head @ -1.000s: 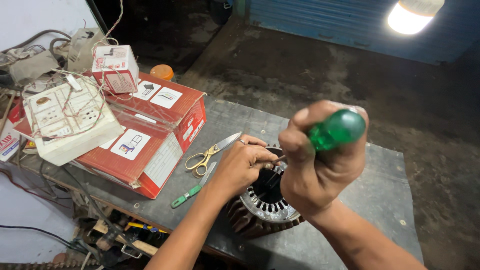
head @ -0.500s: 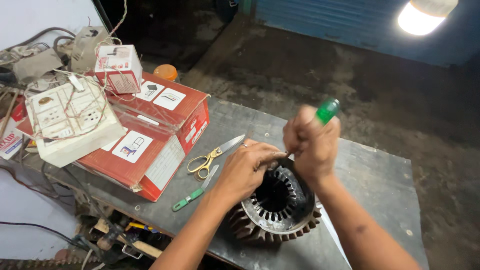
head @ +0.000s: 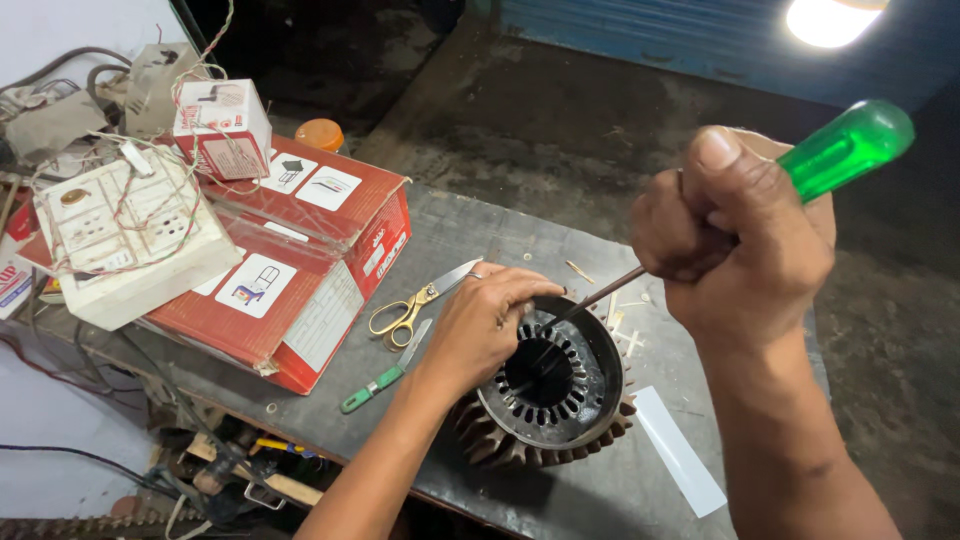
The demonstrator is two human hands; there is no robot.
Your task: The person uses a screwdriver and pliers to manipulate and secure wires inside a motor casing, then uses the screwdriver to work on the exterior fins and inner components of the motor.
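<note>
Right hand (head: 740, 240) fisted tight around a screwdriver (head: 845, 150) with a green handle, raised above and to the right of the stator (head: 550, 385). Shaft slanting down and left from the fist, long axis running from upper right to lower left, tip lost among the slots at the near-left inner wall of the ring, just beside the left fingertips. Left hand (head: 480, 325) draped over the stator's left rim, fingers curled onto the top edge, loosely closed, pressing rather than gripping; whether anything thin sits pinched under the fingers cannot be told. Stator resting on the dark surface (head: 470, 240) near its front edge, bore facing up, finned shell below. Left hand plainly the nearer of the two to the ring, touching it; right hand well clear, linked only through the shaft. Scissors (head: 415, 305) and a small green-handled tool (head: 385, 380) lying just left of the left wrist. Red box (head: 300, 290) farther left, white strip (head: 680, 450) to the right of the stator.
</note>
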